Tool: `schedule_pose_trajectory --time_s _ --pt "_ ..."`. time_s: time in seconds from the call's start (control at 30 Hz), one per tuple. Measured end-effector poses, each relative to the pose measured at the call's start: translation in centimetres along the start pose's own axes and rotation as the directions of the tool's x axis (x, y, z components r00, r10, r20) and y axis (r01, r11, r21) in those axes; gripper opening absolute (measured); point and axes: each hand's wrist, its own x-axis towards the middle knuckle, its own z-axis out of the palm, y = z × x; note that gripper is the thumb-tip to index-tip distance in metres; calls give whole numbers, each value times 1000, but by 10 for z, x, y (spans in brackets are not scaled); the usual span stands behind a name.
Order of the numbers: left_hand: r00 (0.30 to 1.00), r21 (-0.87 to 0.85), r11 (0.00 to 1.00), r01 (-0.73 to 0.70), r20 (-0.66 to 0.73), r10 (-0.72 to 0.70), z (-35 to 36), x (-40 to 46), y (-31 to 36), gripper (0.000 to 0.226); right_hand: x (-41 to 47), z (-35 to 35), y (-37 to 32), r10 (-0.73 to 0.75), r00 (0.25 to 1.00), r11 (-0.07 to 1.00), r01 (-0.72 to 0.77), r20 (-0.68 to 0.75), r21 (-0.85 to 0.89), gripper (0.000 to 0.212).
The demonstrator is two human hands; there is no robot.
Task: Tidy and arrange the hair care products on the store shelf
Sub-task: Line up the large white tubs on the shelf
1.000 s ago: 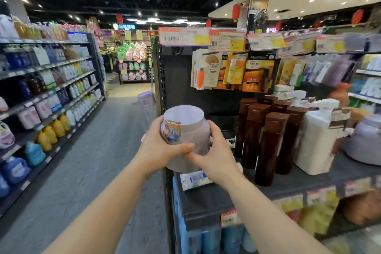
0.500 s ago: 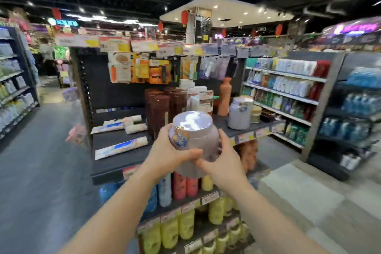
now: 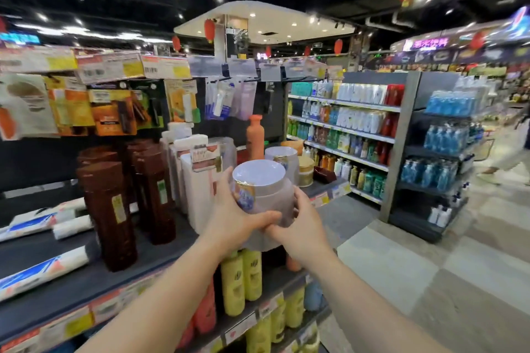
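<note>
View has swung right and closer since half a second ago: brown bottles now loom larger at left, the tubes on the shelf slid to the frame's left edge, more of the right aisle shows. The jar is held much as before, now over the shelf's front edge.

Left to right: flat white-and-blue tubes (image 3: 43, 269) lie on the dark shelf (image 3: 71, 289). Brown bottles (image 3: 110, 215) stand upright beside them, then white pump bottles (image 3: 198, 189). Left hand (image 3: 232, 223) wraps the pale lilac jar (image 3: 265, 195), thumb across the front under its blue label, fingers curled round the left side. Right hand (image 3: 301, 231) cups the jar's lower right side, fingers curled round it. Jar is upright, lid up, in mid-air in front of the white bottles. A second lilac jar (image 3: 282, 156) stands on the shelf behind, orange bottle (image 3: 255, 136) beside it. Yellow bottles (image 3: 242, 281) on the shelf below.
</note>
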Motion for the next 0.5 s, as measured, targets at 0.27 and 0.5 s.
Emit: schedule_pose_trajectory --time_s 0.27,0.5 --pt "993 40 999 -31 -115 35 32 38 -19 94 108 -47 54 135 991 981 -132 -6 143 58" --pt "976 100 994 53 -215 -30 67 57 -19 90 200 -47 102 129 988 976 -112 80 -184 114"
